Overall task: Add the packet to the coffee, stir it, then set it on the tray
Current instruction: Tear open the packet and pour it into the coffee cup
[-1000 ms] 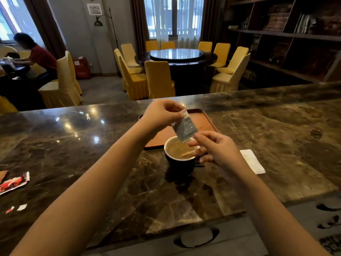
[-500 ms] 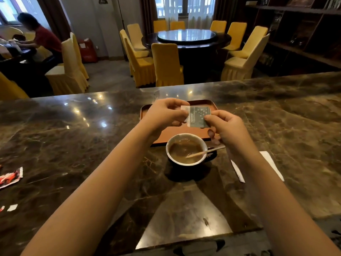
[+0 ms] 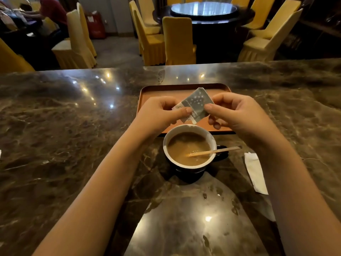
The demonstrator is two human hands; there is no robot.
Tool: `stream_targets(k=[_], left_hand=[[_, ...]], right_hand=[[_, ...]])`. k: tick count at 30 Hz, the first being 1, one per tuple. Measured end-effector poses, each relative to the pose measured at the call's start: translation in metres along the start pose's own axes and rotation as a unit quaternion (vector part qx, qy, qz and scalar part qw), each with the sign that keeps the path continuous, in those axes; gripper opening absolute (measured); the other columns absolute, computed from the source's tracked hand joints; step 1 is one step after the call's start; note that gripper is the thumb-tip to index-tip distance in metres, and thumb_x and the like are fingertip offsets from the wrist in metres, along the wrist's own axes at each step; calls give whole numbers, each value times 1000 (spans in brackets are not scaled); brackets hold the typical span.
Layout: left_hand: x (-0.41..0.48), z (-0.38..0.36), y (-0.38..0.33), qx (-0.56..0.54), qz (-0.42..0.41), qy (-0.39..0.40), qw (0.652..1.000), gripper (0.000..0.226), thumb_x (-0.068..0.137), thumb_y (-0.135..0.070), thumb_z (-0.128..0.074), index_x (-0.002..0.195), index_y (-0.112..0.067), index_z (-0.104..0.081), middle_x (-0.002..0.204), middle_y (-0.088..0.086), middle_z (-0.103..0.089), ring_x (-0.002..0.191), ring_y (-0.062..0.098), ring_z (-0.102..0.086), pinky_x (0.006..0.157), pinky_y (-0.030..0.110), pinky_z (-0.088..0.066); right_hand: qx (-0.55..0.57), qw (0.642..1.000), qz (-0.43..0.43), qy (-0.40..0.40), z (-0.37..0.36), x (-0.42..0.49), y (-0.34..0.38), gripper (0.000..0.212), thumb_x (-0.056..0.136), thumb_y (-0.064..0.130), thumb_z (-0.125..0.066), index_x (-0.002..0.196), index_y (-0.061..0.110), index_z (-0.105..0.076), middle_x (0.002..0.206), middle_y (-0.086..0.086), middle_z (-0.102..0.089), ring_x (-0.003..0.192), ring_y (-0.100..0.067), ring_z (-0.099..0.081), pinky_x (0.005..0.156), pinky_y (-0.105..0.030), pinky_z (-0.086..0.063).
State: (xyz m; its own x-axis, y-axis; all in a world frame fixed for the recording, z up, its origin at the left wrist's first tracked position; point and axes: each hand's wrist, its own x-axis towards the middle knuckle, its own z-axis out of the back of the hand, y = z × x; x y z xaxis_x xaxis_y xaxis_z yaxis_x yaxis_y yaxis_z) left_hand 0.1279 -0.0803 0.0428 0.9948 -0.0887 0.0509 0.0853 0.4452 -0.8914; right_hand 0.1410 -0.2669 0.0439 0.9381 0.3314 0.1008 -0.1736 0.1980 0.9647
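A small grey packet (image 3: 196, 104) with white star marks is pinched between my left hand (image 3: 160, 113) and my right hand (image 3: 234, 113), held above the near edge of the orange-brown tray (image 3: 166, 91). Just below it, on the marble counter in front of the tray, stands a dark cup (image 3: 188, 146) with a white inside, full of light brown coffee. A wooden stir stick (image 3: 214, 151) leans in the cup, its free end pointing right over the handle.
A white paper napkin (image 3: 255, 172) lies on the marble counter (image 3: 73, 135) to the right of the cup. Beyond the counter are yellow-covered chairs (image 3: 178, 39), a round dark table and a seated person at far left.
The packet, tipped over the cup a second ago, is now held level between both hands above the tray's near edge. The view has tilted down and closer.
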Motion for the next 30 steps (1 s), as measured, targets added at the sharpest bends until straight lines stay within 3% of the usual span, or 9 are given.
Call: stream_targets(k=[3, 5, 8, 10, 14, 22, 26, 30], left_hand=[[-2, -3, 4, -10, -3, -12, 1000, 13, 82, -25, -64, 77, -13, -67, 66, -7, -61, 52, -4, -52, 53, 6, -42], [-4, -5, 5, 2, -6, -4, 1000, 15, 82, -25, -65, 79, -11, -68, 69, -2, -64, 58, -1, -56, 58, 9, -45], [-6, -5, 5, 15, -11, 0, 1000, 20, 82, -24, -65, 89, -6, -69, 87, 13, -70, 78, 24, -65, 73, 27, -53], [-7, -5, 4, 20, -25, -5, 999, 19, 82, -23, -66, 91, -7, -70, 88, 14, -71, 84, 30, -65, 78, 37, -54], [-6, -4, 8, 43, -48, -24, 998, 18, 80, -24, -67, 88, -7, -70, 82, 14, -71, 78, 34, -63, 75, 45, -53], [-7, -4, 11, 41, -54, -23, 997, 9, 79, -25, -68, 73, -18, -68, 72, 8, -68, 63, 21, -57, 64, 36, -49], [-7, -4, 11, 61, -66, -26, 996, 13, 79, -27, -68, 74, -15, -68, 76, 19, -68, 72, 35, -61, 72, 47, -51], [-8, -5, 13, 87, -79, -26, 993, 18, 79, -30, -67, 79, -12, -71, 78, 20, -68, 74, 37, -61, 73, 54, -50]], right_hand=[[-29, 1000, 8, 2, 0, 2, -6, 11, 80, 20, -63, 88, 13, -68, 62, 11, -68, 57, -3, -60, 54, -13, -50], [-38, 999, 17, -8, 0, 2, -8, 9, 80, 19, -63, 85, 13, -68, 62, 12, -68, 56, -2, -58, 53, -12, -49], [-65, 997, 36, -11, -2, 3, -10, 9, 80, 19, -64, 85, 13, -67, 60, 15, -66, 55, 0, -57, 52, -10, -47], [-83, 995, 48, -8, -3, 3, -10, 7, 80, 19, -64, 84, 15, -68, 61, 15, -66, 57, 1, -58, 53, -9, -45], [-86, 994, 62, 2, -4, 1, -7, 8, 80, 17, -64, 85, 13, -69, 65, 8, -64, 58, 2, -58, 54, -9, -45], [-84, 995, 60, 1, -2, 1, -8, 5, 77, 17, -66, 81, 18, -69, 62, 15, -66, 59, 3, -59, 54, -9, -46], [-100, 993, 65, -2, -3, 1, -8, 8, 78, 20, -65, 86, 20, -67, 76, 6, -67, 66, 0, -61, 59, -10, -49], [-98, 992, 64, 36, -3, 1, -7, 17, 77, 20, -66, 93, 17, -68, 87, 0, -71, 78, -11, -66, 68, -20, -55]])
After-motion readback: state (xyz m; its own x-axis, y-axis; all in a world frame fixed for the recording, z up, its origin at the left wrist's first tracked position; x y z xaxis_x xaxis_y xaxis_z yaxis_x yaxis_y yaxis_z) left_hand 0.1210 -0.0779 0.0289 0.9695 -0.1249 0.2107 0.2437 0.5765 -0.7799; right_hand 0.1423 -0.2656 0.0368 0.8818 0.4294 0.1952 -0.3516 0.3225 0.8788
